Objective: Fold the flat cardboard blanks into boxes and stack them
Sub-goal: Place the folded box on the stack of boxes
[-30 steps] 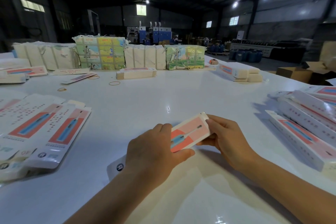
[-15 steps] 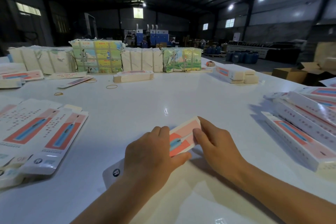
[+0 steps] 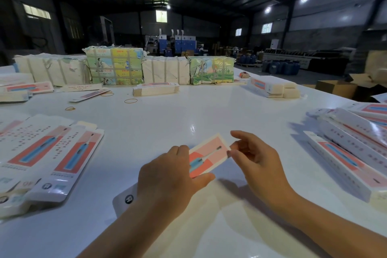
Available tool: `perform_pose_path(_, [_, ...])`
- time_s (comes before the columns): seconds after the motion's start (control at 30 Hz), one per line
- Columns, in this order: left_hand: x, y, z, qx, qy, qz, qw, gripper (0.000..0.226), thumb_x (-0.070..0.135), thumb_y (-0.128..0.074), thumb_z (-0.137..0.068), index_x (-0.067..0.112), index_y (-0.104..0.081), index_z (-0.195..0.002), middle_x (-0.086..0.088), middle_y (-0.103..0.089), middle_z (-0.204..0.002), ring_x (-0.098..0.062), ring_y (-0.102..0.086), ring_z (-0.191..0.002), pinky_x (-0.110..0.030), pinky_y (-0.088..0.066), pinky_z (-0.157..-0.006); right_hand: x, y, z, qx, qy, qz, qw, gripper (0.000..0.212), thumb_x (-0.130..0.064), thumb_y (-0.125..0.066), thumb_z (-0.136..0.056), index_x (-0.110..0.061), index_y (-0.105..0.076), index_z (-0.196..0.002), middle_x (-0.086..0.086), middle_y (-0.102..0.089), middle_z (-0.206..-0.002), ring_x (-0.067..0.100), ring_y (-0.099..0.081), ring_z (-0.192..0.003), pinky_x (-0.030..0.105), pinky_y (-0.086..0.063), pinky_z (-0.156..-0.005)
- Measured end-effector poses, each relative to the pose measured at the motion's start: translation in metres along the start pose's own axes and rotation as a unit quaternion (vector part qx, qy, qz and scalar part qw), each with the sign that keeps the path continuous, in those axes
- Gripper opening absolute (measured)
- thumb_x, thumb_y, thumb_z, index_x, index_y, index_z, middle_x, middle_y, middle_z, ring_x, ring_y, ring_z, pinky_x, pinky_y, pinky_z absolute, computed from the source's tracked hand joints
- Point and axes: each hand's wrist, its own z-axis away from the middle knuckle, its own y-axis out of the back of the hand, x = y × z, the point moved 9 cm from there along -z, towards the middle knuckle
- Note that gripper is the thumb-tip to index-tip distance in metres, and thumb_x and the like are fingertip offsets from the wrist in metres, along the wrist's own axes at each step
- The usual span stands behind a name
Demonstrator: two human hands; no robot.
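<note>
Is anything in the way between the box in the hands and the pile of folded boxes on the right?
Nothing visible. Only bare white table lies between the box and the folded boxes; the right hand is beside its end.

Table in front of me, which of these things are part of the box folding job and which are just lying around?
Part of the job:
- box in progress, held by left hand and right hand
- flat blanks, left
- folded boxes, right

Lying about:
- rubber bands
- wrapped bundles, far edge
- brown cartons, off the white table
</note>
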Motion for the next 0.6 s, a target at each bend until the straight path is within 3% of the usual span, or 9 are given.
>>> perform_pose_path(0.1, [-0.003,0.003,-0.002,0.009,-0.017,0.007,1.000,0.062,0.082,-0.038,-0.072,0.036,-0.040,-0.114,0.018,-0.056,-0.112,-0.005,-0.051,-0.079,-0.016,-0.040,-0.060,-0.003,-0.004,-0.002,-0.038,0.021,0.015,0.999,0.037,-0.013,-0.058,-0.086,-0.040,-0.054,-0.111,-0.011,-0.064,-0.098,0.007,-0.059,-0.090,0.021,-0.047,-0.078])
perform_pose_path(0.17, [0.001,0.007,-0.002,0.019,-0.044,0.003,0.999,0.064,0.083,-0.038,-0.071,0.036,-0.040,-0.115,0.017,-0.057,-0.112,-0.005,-0.054,-0.083,-0.017,-0.042,-0.064,-0.015,-0.016,0.002,-0.114,0.094,0.095,0.984,0.052,-0.034,-0.051,-0.078,-0.041,-0.040,-0.128,-0.011,-0.047,-0.131,0.000,-0.046,-0.117,0.015,-0.040,-0.094])
perform_pose_path(0.23, [0.006,0.005,-0.001,0.013,-0.073,0.012,0.997,0.067,0.083,-0.039,-0.070,0.037,-0.039,-0.118,0.016,-0.056,-0.113,-0.005,-0.056,-0.090,-0.017,-0.045,-0.070,-0.021,-0.034,0.011,-0.210,0.182,0.180,0.944,0.064,-0.044,-0.049,-0.081,-0.034,-0.027,-0.140,-0.005,-0.028,-0.148,0.007,-0.026,-0.135,0.019,-0.029,-0.108])
perform_pose_path(0.33, [0.017,0.006,0.003,-0.002,-0.120,0.027,0.992,0.075,0.080,-0.049,-0.068,0.033,-0.044,-0.126,0.017,-0.058,-0.115,-0.006,-0.058,-0.095,-0.015,-0.044,-0.074,-0.016,-0.049,0.019,-0.257,0.267,0.289,0.883,0.062,-0.028,-0.063,-0.086,-0.023,-0.037,-0.142,0.000,-0.044,-0.140,0.018,-0.034,-0.126,0.036,-0.037,-0.104])
perform_pose_path(0.4, [0.024,0.011,0.006,0.032,-0.171,0.019,0.985,0.075,0.066,-0.071,-0.061,0.017,-0.060,-0.117,0.003,-0.067,-0.104,-0.016,-0.065,-0.085,-0.027,-0.051,-0.073,-0.014,-0.047,0.016,-0.245,0.273,0.325,0.871,0.061,-0.030,-0.067,-0.086,-0.019,-0.043,-0.141,0.002,-0.053,-0.131,0.020,-0.043,-0.115,0.039,-0.043,-0.093])
perform_pose_path(0.47, [0.029,0.019,0.008,0.123,-0.195,-0.010,0.973,0.071,0.048,-0.084,-0.054,0.006,-0.067,-0.109,-0.012,-0.068,-0.105,-0.033,-0.066,-0.090,-0.049,-0.053,-0.078,-0.011,-0.039,0.009,-0.220,0.259,0.358,0.870,0.058,-0.036,-0.063,-0.088,-0.020,-0.044,-0.140,0.005,-0.055,-0.127,0.023,-0.047,-0.109,0.040,-0.044,-0.087])
perform_pose_path(0.53, [0.032,0.019,0.010,0.183,-0.207,-0.028,0.961,0.059,0.045,-0.076,-0.068,0.004,-0.067,-0.110,-0.017,-0.065,-0.111,-0.040,-0.062,-0.098,-0.058,-0.049,-0.082,-0.007,-0.016,-0.010,-0.170,0.221,0.399,0.873,0.054,-0.039,-0.058,-0.090,-0.024,-0.043,-0.140,0.007,-0.056,-0.123,0.027,-0.048,-0.105,0.041,-0.043,-0.086])
perform_pose_path(0.6, [0.034,0.011,0.014,0.199,-0.224,0.015,0.954,0.052,0.054,-0.051,-0.081,0.011,-0.069,-0.104,-0.014,-0.068,-0.104,-0.033,-0.059,-0.098,-0.053,-0.050,-0.080,0.000,0.023,-0.040,-0.097,0.133,0.427,0.889,0.050,-0.042,-0.053,-0.092,-0.032,-0.042,-0.140,0.005,-0.056,-0.121,0.025,-0.046,-0.106,0.038,-0.041,-0.086])
